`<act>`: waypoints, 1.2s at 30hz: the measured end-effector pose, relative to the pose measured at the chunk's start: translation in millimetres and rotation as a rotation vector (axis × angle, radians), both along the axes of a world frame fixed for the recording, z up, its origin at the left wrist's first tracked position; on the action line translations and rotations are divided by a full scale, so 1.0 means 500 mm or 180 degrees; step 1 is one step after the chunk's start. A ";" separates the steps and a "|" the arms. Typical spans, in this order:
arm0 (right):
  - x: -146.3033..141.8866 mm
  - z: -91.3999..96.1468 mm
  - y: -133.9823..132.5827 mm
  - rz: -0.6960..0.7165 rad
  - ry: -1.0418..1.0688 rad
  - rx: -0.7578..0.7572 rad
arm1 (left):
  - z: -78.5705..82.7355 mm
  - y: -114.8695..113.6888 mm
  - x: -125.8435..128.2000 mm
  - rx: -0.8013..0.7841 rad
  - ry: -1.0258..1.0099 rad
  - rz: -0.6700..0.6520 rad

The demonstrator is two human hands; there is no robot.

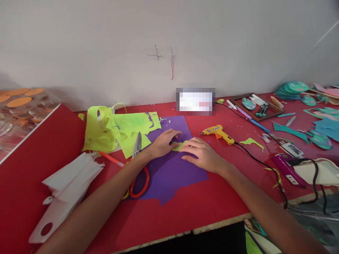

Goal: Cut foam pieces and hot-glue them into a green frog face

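Observation:
A small yellow-green cut-out [178, 146] lies on a purple craft sheet [169, 176], partly hidden by my fingers. My left hand [166, 143] rests over its left end, thumb and fingers apart, with the thumb touching it. From the other side my right hand [198, 151] reaches in. Its fingertips touch the cut-out's right end and its thumb stands away from the fingers. Beneath my left forearm lie scissors with red and yellow handles [140, 183], blades [137, 145] pointing away from me. Larger yellow-green sheets [132, 123] overlap the purple sheet's far left part.
A yellow glue gun [218, 133] lies right of the purple sheet, its black cord trailing right. Scraps of white sheet [71, 180] and an orange pen [111, 158] are at left. A wooden frame [238, 102], a purple power strip [287, 169] and teal cut-outs [291, 90] stand at right.

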State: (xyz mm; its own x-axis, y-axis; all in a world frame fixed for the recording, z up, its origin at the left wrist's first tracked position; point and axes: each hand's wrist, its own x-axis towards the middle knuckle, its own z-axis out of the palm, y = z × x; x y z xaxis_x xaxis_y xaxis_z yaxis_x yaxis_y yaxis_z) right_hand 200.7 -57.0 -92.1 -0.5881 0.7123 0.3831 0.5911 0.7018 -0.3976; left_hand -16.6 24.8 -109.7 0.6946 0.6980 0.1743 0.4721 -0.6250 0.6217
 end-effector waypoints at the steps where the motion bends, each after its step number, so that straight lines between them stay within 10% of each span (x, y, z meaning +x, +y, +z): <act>1: 0.003 -0.003 0.003 -0.0111 -0.0031 0.0084 | -0.002 0.001 0.000 0.0026 -0.0001 -0.0011; 24: 0.006 -0.007 0.016 0.0128 -0.0221 0.0217 | -0.009 0.013 -0.005 -0.0068 -0.0223 -0.0164; 36: 0.009 -0.025 0.022 -0.0688 0.1318 0.0151 | -0.012 0.026 -0.007 0.0008 -0.0914 0.0716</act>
State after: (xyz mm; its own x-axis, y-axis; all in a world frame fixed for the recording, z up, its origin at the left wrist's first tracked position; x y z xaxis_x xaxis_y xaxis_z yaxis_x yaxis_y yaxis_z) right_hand 205.3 -45.9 -104.5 -0.2188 0.7777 0.5893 0.5241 0.6031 -0.6013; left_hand -20.2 37.9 -115.7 0.4463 0.8270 0.3418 0.4042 -0.5271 0.7476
